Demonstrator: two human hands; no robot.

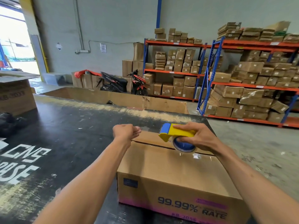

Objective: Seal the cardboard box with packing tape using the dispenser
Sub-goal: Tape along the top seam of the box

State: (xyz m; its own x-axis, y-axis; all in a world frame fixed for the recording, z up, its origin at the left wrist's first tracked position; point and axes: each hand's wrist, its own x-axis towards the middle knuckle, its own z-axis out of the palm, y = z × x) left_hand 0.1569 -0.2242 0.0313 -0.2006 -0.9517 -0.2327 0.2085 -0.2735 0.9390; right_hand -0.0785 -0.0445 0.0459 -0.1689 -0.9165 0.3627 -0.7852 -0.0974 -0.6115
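Centrally in the lower right of the frame, the closed cardboard box (169, 172) sits on a black worktable (64, 126). Over its top seam the right hand (199, 138) grips the yellow-and-blue tape dispenser (176, 135). At the box's far left corner, the left hand (125, 130) hovers, fingers loosely curled, apparently holding nothing.

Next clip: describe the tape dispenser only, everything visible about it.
The tape dispenser has a yellow, plastic-looking body with a blue front end and a blue hub carrying a roll of clear tape. The right hand grips it from above, fingers along the yellow top and thumb at the hub. It is tilted, blue end toward the far left, and the roll sits at the centre seam of the cardboard box, toward its right end. Glossy tape shows just near the roll. Its cutting edge is not visible.
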